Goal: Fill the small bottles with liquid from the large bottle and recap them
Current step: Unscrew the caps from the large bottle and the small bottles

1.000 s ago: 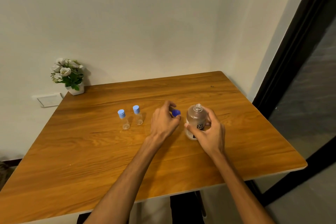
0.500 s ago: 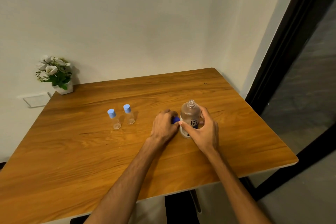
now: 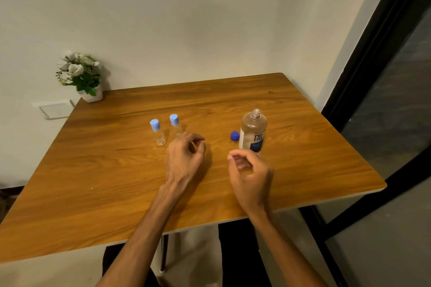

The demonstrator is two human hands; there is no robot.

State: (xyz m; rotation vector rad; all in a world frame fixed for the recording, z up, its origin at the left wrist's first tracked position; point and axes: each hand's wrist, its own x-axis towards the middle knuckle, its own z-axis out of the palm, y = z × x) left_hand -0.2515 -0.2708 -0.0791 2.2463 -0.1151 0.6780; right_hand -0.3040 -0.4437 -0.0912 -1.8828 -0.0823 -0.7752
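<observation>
The large clear bottle (image 3: 253,130) stands upright and uncapped on the wooden table (image 3: 116,182), right of centre. Its dark blue cap (image 3: 235,135) lies on the table just to its left. Two small clear bottles with light blue caps stand side by side further left: one (image 3: 157,132) nearer the left, the other (image 3: 175,125) just behind my left hand. My left hand (image 3: 184,158) hovers over the table, fingers loosely curled, holding nothing. My right hand (image 3: 249,176) hangs in front of the large bottle, also loosely curled and empty.
A small white pot of white flowers (image 3: 81,77) stands at the table's back left corner against the wall. A white wall plate (image 3: 54,109) sits low on the wall. A dark-framed glass door (image 3: 384,100) runs along the right.
My left hand set the blue cap down beside the large bottle and drew back leftward. My right hand let go of the large bottle and pulled back toward me.
</observation>
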